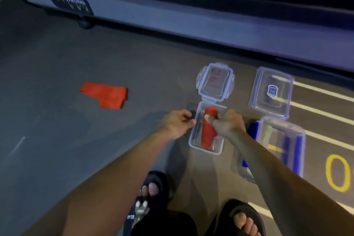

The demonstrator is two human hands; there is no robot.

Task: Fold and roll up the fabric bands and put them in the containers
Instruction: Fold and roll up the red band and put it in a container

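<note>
Here, the right hand (pixel 228 123) curls round a rolled red band (pixel 209 127), thumb and fingers pinching its upper part. The roll lies lengthwise inside a small clear box (pixel 193 141) on the floor (pixel 57 120), its far end poking over the rim. The box's hinged lid (pixel 215 82) lies flung open on the far side. The left hand (pixel 176 122) sits at the box's left wall, fingers loosely bent; whether it grips the rim, cannot tell. A folded red band (pixel 105 95) lies well apart to the left. Right of the small box, a larger clear box (pixel 281 145) holds blue and pale rolls, lid (pixel 272 92) open. Sandalled feet (pixel 153 189) near.
</note>
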